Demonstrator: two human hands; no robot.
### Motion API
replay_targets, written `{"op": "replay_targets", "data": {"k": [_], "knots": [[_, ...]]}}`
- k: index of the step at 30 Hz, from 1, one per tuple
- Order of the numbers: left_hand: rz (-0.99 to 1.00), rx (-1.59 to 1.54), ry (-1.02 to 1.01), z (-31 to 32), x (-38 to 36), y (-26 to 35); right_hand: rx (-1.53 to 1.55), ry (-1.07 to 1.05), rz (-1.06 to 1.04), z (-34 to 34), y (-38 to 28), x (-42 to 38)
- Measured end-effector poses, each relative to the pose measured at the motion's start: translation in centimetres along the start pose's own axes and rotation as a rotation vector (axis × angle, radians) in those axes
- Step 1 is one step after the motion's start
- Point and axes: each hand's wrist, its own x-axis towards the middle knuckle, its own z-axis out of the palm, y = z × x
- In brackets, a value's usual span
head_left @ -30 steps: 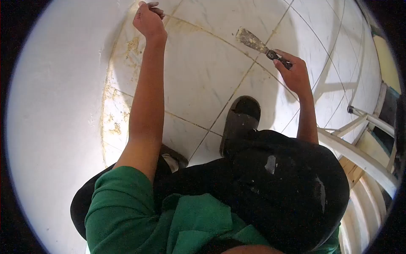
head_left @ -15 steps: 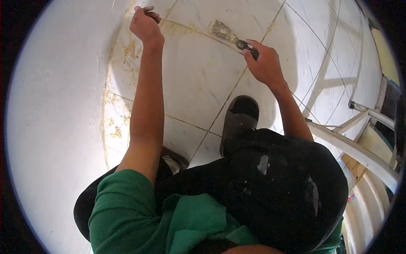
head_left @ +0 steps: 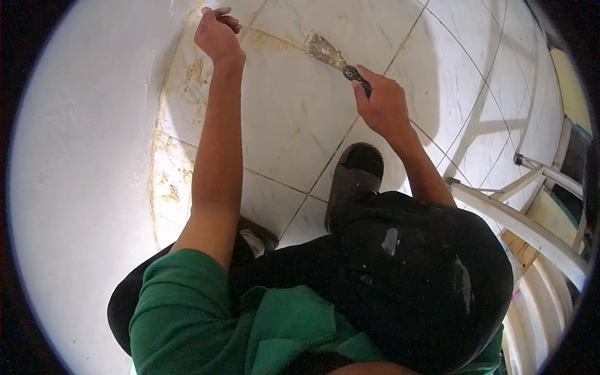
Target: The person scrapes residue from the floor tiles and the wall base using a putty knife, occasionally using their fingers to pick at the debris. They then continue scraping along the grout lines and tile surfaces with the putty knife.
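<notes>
My right hand is wrapped round the black handle of a putty knife. Its blade is smeared with pale yellowish residue and points up and left over the white floor tiles. Far up on the left, near the foot of the wall, my left hand has its fingers loosely bent and slightly apart, with nothing visible in them. Yellowish-brown residue marks the tiles along the wall, below my left hand. A stained grout line runs between the left hand and the blade.
The white wall rises close on my left. A pale metal frame, like ladder legs, stands at the right by my knee. My shoe rests on the tiles between my arms. Ribbed whitish material lies at the lower right.
My right hand has shifted slightly left and down with the putty knife, and the blade has turned a little steeper. My left hand has hardly moved.
</notes>
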Motion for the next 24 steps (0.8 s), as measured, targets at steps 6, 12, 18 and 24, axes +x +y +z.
{"op": "replay_targets", "data": {"k": [6,12,18,24], "knots": [[-0.020,0.002,-0.018,0.6,0.0,-0.5,0.019,-0.005,-0.066,2.8,-1.5,2.1],[-0.018,-0.016,-0.004,0.5,0.5,-0.2,0.055,-0.025,-0.036,1.3,-2.0,3.0],[-0.031,-0.015,-0.010,-0.8,1.3,-1.4,-0.028,-0.052,-0.072,2.4,-2.1,3.2],[-0.021,-0.003,0.023,0.6,0.5,-0.3,0.034,-0.016,-0.120,3.7,-3.3,4.2]]}}
